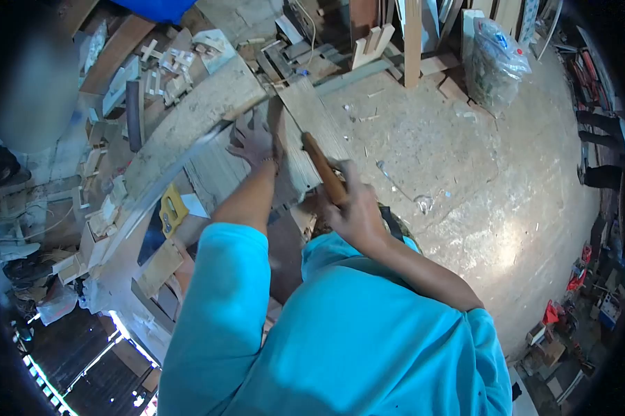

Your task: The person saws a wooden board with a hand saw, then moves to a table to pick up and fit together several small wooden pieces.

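While my left hand (256, 144) lies spread on the grey board (312, 132), my right hand (354, 208) is clenched around a wooden handle (323, 170). The left fingers (242, 128) are splayed wide and released, pressing flat on the wood and gripping nothing. The right fingers (340, 170) wrap the lower end of the handle, which slants up toward eleven o'clock from my fist; its top end sits over the board, and I cannot tell what kind of head it carries there.

The board lies just above the middle of my view, running toward twelve o'clock, with my two hands on either side of its near end. At ten o'clock from my left hand a long curved plank (188, 118) sweeps across the cluttered desk (118, 270), and a thin pale strip (167, 184) follows its lower edge. At eight o'clock from that hand a yellow-handled saw (172, 210) lies on the desk, near the strip. Small wood offcuts (167, 69) are scattered at eleven o'clock.

At three o'clock the concrete floor (479, 173) spreads out, with chips and bits of litter on it. A clear plastic bag (496, 62) stands at one o'clock, beside upright timber pieces (413, 41). My blue sleeves (222, 305) fill the bottom of the view.
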Demonstrator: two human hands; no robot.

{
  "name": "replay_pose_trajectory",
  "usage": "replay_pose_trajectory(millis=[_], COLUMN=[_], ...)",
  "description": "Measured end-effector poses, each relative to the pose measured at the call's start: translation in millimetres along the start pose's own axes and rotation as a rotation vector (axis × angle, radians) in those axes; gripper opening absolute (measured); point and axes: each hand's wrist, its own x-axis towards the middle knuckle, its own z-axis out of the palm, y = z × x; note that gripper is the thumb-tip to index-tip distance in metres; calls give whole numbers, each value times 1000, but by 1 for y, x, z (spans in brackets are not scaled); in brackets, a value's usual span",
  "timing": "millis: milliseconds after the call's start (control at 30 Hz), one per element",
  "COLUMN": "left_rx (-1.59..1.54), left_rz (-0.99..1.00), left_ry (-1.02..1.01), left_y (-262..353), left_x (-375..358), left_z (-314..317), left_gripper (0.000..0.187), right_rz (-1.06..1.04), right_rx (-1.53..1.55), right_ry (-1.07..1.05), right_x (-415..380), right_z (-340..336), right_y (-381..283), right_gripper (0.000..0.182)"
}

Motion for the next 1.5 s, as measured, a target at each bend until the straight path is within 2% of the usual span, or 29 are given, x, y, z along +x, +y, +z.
replay_pose_trajectory(millis=[67, 100, 133, 167, 233, 333, 433, 500, 533, 600, 633, 700, 733, 833, 1000, 1167, 1233, 1367, 1433, 1500], left_rx=[23, 26, 54, 78, 81, 90, -23, -63, -56, -109, -105, -44, 44, -117, 14, 61, 54, 21, -10, -43], left_rz=[-13, -6, -44, -80, -55, -62, 29, 97, 97, 356, 348, 378, 426, 375, 235, 259, 264, 289, 279, 285], left_ry=[58, 46, 0, -36, 25, -25, 45, -93, -93, 45, 51, -109, -39, -27, -112, -29, -3, 29, 28, 36], left_y=[-11, -12, -12, -11, -15, -10, -13, -21, -27, -33, -25, -3, -15, -4, 6, -8, -4, 3, 2, 2], left_x=[-1, -1, -1, 3, 8, 0, 0, -11, -25, -59, -74, -93, -93, -112, -114, -116, -115, -116, -119, -113], left_z=[11, 9, 4, 1, 9, 1, -1, -1, 0, 2, -11, -45, -26, -35, -34, -13, -22, -39, -41, -45], left_gripper=[41, 41, 42, 43, 46, 46, 48, 50, 50, 52, 52, 55, 60, 60, 58, 50, 49, 45, 44, 44], right_rz=[-37, -65, 20, 26, -70, -70, -65, -50, -32, -63, -94, -98, -97, -74, -99, -66, -79, -85, 7, -55], right_rx=[1, -11, -56, -56, -27, -86, -29, -40, -56, -51, -51, -71, -96, -102, -78, -60, -44, -48, 17, -24], right_ry=[16, 34, -64, -56, -46, -52, -38, -43, -66, -28, 16, 24, 43, 24, 39, -22, 19, -34, -101, -80], right_x=[1, 0, 5, 16, 38, 42, 45, 47, 46, 44, 44, 45, 46, 46, 44, 50, 51, 52, 51, 55], right_z=[-3, -4, 0, 7, 25, 30, 28, 22, 22, 26, 29, 32, 33, 34, 36, 27, 27, 24, 21, 22], right_y=[6, 11, 21, 34, 48, 44, 45, 47, 47, 47, 47, 50, 51, 52, 50, 44, 43, 40, 39, 39], right_gripper=[47, 47, 50, 50, 45, 48, 48, 46, 45, 43, 41, 40, 38, 36, 38, 39, 38, 37, 38, 36])
